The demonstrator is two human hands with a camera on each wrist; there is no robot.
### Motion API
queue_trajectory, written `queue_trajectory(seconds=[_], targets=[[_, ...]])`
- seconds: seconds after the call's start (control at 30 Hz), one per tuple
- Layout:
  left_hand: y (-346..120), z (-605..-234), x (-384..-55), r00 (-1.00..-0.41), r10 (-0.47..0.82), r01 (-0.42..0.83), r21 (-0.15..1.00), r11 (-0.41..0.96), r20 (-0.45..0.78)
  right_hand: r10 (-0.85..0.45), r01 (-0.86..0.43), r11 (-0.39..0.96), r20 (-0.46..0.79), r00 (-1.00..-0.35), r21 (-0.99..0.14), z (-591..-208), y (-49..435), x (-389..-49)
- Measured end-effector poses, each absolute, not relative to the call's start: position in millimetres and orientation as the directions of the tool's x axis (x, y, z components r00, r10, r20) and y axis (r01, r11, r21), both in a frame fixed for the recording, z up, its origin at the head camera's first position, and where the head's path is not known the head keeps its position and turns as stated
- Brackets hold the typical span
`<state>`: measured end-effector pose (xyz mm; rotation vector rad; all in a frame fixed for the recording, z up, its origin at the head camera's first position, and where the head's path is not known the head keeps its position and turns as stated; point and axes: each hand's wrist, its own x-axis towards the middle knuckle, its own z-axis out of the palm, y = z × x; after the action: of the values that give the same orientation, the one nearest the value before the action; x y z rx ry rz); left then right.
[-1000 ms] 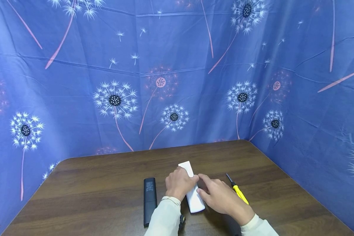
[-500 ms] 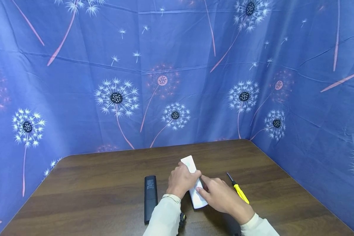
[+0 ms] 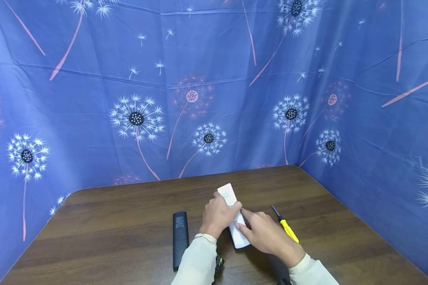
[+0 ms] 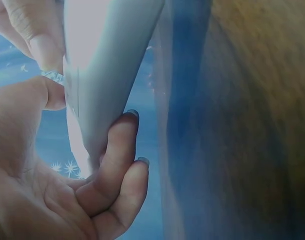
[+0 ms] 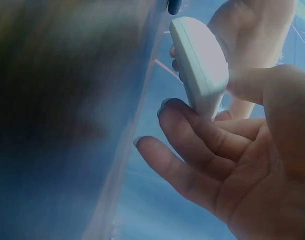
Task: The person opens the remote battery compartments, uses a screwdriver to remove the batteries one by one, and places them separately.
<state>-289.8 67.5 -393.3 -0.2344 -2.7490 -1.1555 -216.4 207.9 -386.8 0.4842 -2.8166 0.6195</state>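
A long white remote control [image 3: 239,238] slants between both hands over the wooden table, with faint greenish print near its far end. My left hand [image 3: 219,213] grips its middle, the thumb across the top face. In the left wrist view, curled fingers [image 4: 123,150] lie around the edge of the white remote [image 4: 105,65]. My right hand [image 3: 265,234] holds the right side nearer the close end. The right wrist view has its thumb against the remote [image 5: 202,57] and fingers beneath it. The hands hide the middle of the remote.
A black remote-like case [image 3: 180,239] with a printed label lies left of the hands. To the right rests a screwdriver [image 3: 288,229] with a yellow handle. A dark object with some yellow [image 3: 219,263] shows beside the left sleeve. Behind the table hangs a blue dandelion-print curtain [image 3: 164,99].
The white remote has shifted slightly away from me, and its far end has tilted so that greenish print shows. Both hands have kept hold of it.
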Motion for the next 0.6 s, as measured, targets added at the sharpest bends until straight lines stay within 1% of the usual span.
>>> queue_trajectory(seconds=[0.2,0.4,0.5,0.6], targets=[[66.9,-394.2,-291.0,-0.979,0.111,0.201,0.730,0.654,0.170,-0.243,-0.353,0.835,0.293,-0.925,-0.421,-386.7,208.0,-214.4],[63.8,-400.2,-290.2,-0.978,0.139,0.205,0.796,0.569,0.153,-0.224,-0.345,0.797,0.288,-0.931,-0.495,-390.2,206.8,-213.1],[61.8,-401.6,-291.0,-0.976,0.152,0.210,0.834,0.510,0.153,-0.235,-0.348,0.779,0.271,-0.933,-0.521,-389.7,206.4,-213.7],[60.9,-400.5,-295.0,-0.971,0.193,0.211,0.889,0.407,0.142,-0.229,-0.336,0.772,0.256,-0.939,-0.540,-385.8,208.4,-215.5]])
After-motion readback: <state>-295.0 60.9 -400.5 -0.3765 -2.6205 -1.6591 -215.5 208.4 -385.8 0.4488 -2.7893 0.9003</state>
